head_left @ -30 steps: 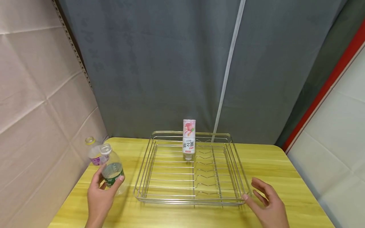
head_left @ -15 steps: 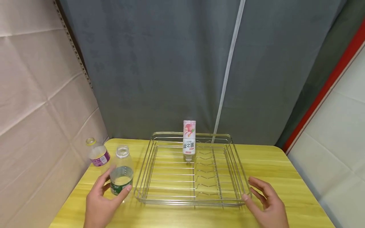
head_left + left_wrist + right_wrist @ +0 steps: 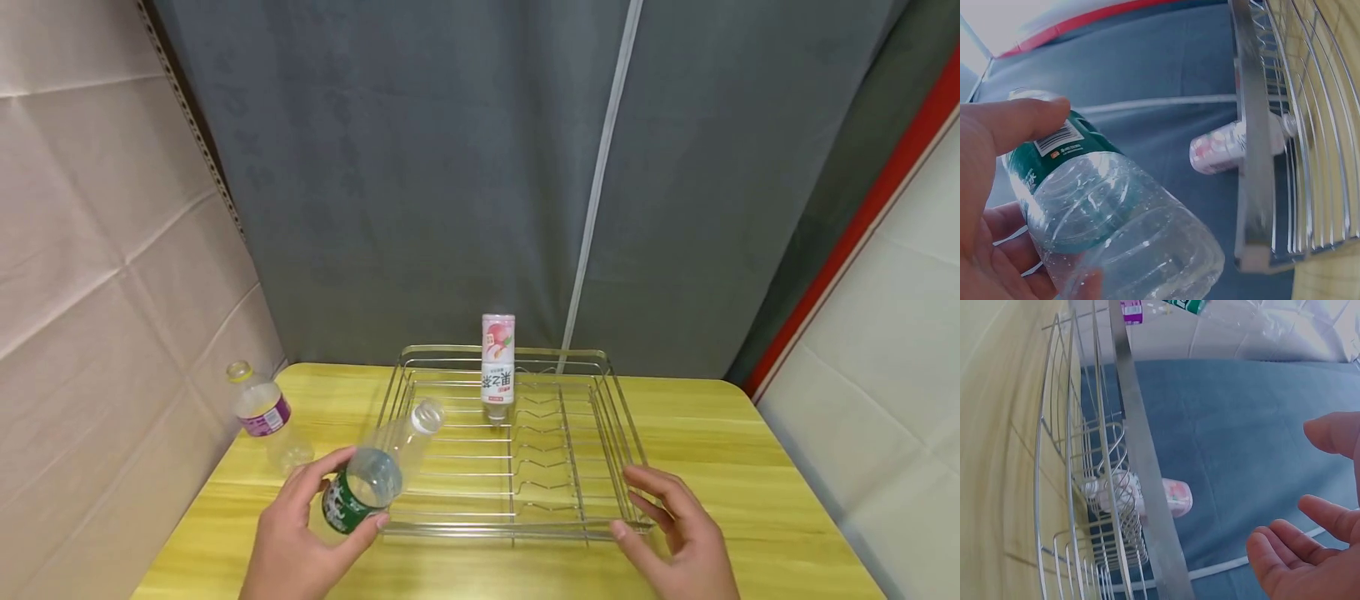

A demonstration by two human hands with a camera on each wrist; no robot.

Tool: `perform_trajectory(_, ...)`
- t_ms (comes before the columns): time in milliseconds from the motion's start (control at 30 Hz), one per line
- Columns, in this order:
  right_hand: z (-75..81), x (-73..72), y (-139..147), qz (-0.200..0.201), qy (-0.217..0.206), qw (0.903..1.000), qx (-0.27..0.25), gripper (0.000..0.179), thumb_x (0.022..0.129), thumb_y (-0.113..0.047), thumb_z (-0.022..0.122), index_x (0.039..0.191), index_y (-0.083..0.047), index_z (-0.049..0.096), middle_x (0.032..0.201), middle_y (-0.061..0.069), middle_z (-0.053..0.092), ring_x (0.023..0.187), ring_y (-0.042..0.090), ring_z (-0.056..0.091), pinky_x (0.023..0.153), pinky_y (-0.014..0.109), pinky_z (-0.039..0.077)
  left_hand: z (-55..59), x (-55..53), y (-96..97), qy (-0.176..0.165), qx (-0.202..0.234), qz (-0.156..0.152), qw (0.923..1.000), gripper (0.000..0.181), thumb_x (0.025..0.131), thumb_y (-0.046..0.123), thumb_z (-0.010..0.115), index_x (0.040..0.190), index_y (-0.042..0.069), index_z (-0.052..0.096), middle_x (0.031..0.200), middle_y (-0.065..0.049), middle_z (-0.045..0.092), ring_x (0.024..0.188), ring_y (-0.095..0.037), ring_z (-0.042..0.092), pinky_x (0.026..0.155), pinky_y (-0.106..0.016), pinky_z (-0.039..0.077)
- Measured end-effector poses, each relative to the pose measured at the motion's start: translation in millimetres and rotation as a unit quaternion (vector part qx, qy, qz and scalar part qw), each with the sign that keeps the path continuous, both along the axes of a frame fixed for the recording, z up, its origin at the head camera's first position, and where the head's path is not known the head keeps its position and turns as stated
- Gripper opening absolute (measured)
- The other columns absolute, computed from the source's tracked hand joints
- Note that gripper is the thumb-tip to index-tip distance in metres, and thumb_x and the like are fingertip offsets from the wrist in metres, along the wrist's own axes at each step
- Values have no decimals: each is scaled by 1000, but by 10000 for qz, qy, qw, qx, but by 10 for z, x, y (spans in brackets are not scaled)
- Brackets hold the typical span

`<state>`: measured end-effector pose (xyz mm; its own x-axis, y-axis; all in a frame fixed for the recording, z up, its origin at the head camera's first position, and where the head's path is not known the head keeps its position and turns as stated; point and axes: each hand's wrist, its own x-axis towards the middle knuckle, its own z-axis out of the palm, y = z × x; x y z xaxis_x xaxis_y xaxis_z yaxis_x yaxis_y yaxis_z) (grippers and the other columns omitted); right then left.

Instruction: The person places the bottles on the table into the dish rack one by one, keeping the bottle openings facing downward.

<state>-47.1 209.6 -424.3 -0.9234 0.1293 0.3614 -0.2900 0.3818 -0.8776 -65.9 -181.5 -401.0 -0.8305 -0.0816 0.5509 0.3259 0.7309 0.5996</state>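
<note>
In my left hand (image 3: pixel 315 521) I grip a clear plastic bottle (image 3: pixel 363 479) with a green label, thumb on one side and fingers on the other. It is tilted in the head view, its mouth pointing up and right over the left side of a wire dish rack (image 3: pixel 450 527). My right hand (image 3: pixel 675 533) is at the rack's front right corner, fingers loosely spread and holding nothing. The right wrist view shows that hand's fingertips (image 3: pixel 1260 544) apart from the rack. A pink and white bottle (image 3: pixel 498 358) stands upside down at the back of the rack.
Another clear bottle (image 3: pixel 266 417), with a purple label and yellow neck ring, stands upright on the left of the yellow wood-grain table (image 3: pixel 712 433). A grey curtain (image 3: pixel 420 183) hangs behind, with pale fabric walls (image 3: pixel 97 317) at the sides.
My left hand has carried the green-label bottle right, from beside the purple-label bottle toward the rack, and tipped it over. The right hand has moved slightly left.
</note>
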Motion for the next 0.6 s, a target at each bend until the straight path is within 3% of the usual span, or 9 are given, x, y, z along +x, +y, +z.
perform_trajectory(167,54,-16,-44,489,184,9986,66,59,89,6,80,143,-9,61,136,1,64,125,2,63,100,16,56,51,24,93,114,-406,-529,9977,84,61,32,105,137,32,67,120,15,70,103,-2,62,79,-34,60)
perform_trajectory(433,169,-51,-136,1308,445,9900,292,63,89,-1,83,145,-16,59,140,0,64,128,5,64,102,20,57,71,-7,278,375,-1076,-1499,9821,79,70,41,99,141,29,66,128,18,69,107,-4,62,81,-31,61)
perform_trajectory(600,224,-79,-205,1730,499,9834,232,67,88,-1,84,148,-15,57,142,0,62,129,7,63,103,24,58,94,-43,392,600,-1594,-1823,9684,82,69,48,98,142,30,65,131,19,68,109,-3,62,84,-31,60)
